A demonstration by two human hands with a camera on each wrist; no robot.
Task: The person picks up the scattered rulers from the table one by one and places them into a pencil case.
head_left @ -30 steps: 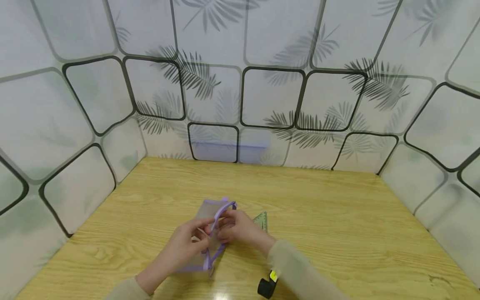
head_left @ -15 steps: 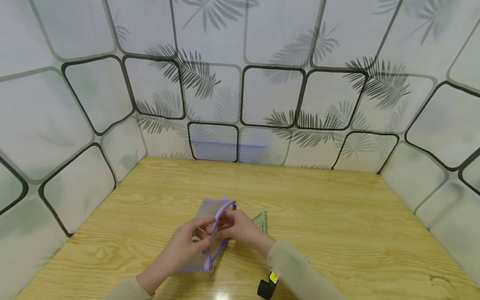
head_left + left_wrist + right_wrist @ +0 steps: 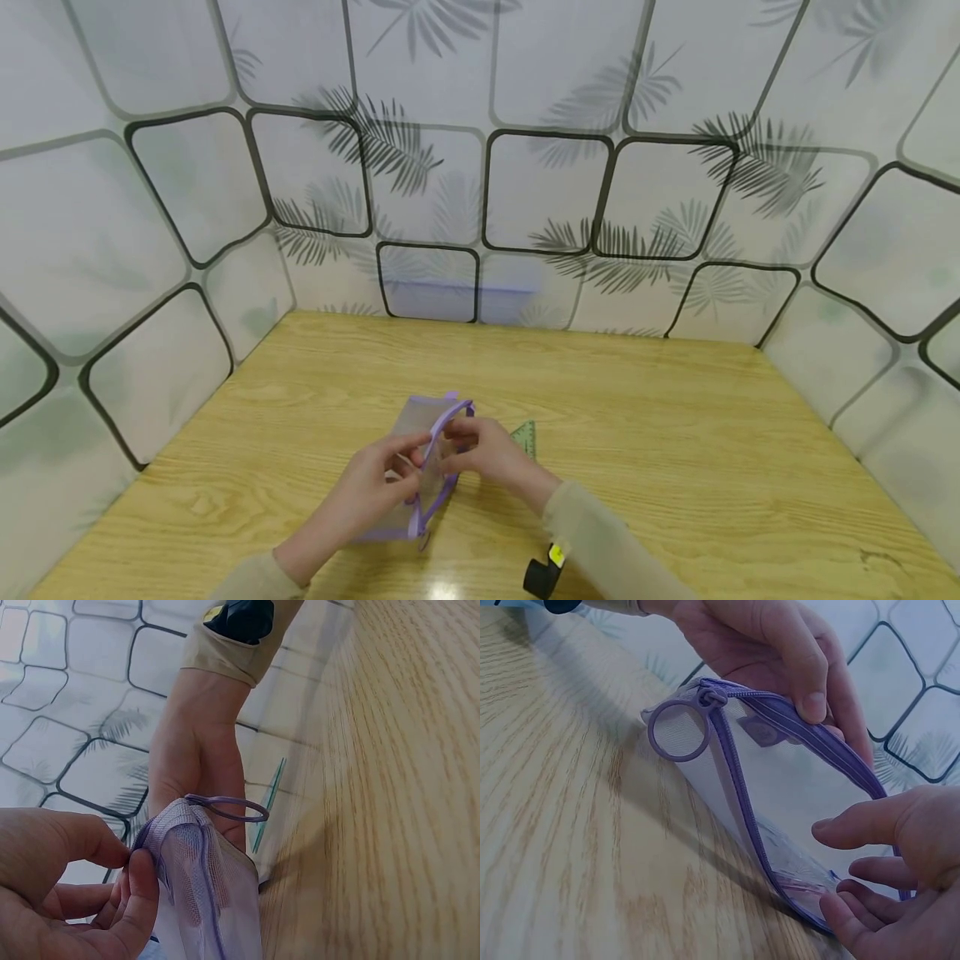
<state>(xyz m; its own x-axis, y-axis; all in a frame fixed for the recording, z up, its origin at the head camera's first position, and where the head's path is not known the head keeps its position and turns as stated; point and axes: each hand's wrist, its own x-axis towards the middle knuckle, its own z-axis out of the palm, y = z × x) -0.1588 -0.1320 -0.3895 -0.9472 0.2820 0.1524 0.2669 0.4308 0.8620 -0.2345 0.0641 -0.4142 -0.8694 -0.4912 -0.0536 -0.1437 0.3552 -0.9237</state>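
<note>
A purple-trimmed mesh zipper pouch (image 3: 422, 414) stands on the table with its zipped mouth spread open. My left hand (image 3: 367, 483) pinches one side of the mouth between thumb and fingers. At the opening is my right hand (image 3: 491, 454); in the right wrist view its thumb and loosely bent fingers are apart, with nothing between them. Its lower fingertips are by the far rim; contact is unclear. Clear plastic with pink and blue marks (image 3: 799, 883) lies inside the pouch. A purple ring pull (image 3: 652, 736) hangs from the zipper's end.
A green triangular ruler (image 3: 527, 440) lies on the wooden table (image 3: 675, 442) just beyond the right hand, which partly covers it. A black wrist camera (image 3: 540, 577) with a yellow patch shows by the right sleeve. Patterned cloth walls (image 3: 547, 192) enclose the table's back and sides.
My right hand has drawn back slightly rightward from inside the pouch mouth, its fingers looser. The left hand and pouch stay nearly in place.
</note>
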